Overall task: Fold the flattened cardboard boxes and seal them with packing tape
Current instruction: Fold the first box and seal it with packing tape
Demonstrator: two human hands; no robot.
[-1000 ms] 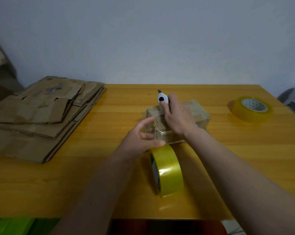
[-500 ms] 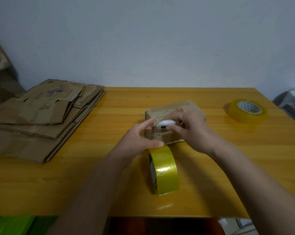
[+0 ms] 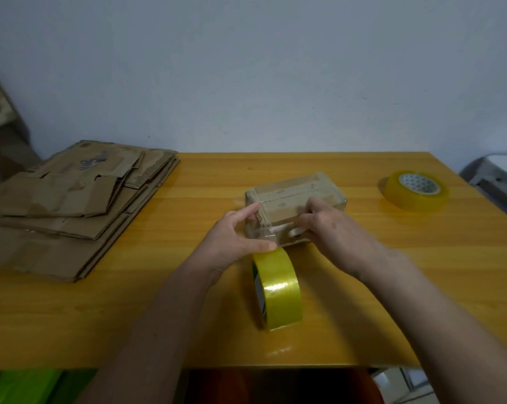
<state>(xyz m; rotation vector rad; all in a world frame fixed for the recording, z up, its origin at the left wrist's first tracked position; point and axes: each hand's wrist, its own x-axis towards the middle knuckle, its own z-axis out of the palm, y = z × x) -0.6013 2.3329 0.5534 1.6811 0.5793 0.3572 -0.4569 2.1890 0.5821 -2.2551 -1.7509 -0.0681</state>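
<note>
A: Step? Cutting the tape strip at the folded box (image 3: 294, 196), mid-tabletop (image 3: 363, 287).
B: Left hand (image 3: 234, 240) pinches the strip by the tape roll (image 3: 278, 290); right hand (image 3: 331, 228) grips a white cutter (image 3: 294, 232).
A: Next, probably slice, then press the end flat. Blade hidden; cutter mostly covered.

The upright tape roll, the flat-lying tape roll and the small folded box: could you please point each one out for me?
upright tape roll (image 3: 280, 287), head view, on its glossy yellow outer band.
flat-lying tape roll (image 3: 415, 199), head view, on its yellow side wall.
small folded box (image 3: 293, 189), head view, on its taped top face.
</note>
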